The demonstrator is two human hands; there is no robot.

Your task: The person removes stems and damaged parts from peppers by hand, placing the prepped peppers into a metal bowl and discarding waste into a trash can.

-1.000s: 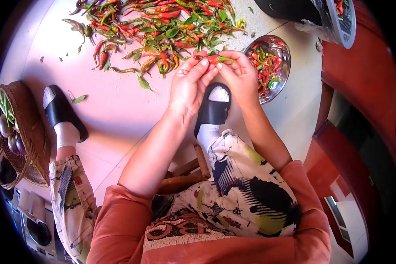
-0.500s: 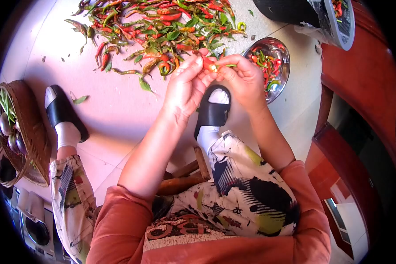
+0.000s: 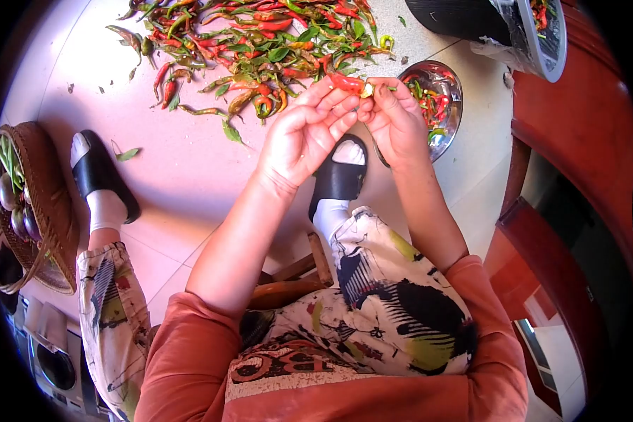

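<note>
Between my hands is a red chili pepper [image 3: 347, 83], its pale yellow-green stem end pointing right. My left hand [image 3: 299, 137] is palm up, its fingertips closed on the red body of the pepper. My right hand [image 3: 401, 130] pinches at the pale end with thumb and fingers; the exact contact there is partly hidden. Just beyond both hands lies a spread pile of red and green chili peppers [image 3: 260, 53] with leaves on the floor. A shiny metal bowl [image 3: 454, 119] with cut or small chili peppers stands behind my right hand, which covers part of its rim.
A black bucket [image 3: 457, 24] with a grey rim and chili peppers inside tilts at the upper right. Left of my foot stands a woven basket [image 3: 56, 204] holding eggplants [image 3: 10, 197]. Red wooden furniture [image 3: 570, 126] lines the right side. My feet wear black slippers [image 3: 104, 172].
The chili pepper has turned to lie more sideways and moved slightly right and up. My right hand has rotated, and the green stem between its fingers is less visible.
</note>
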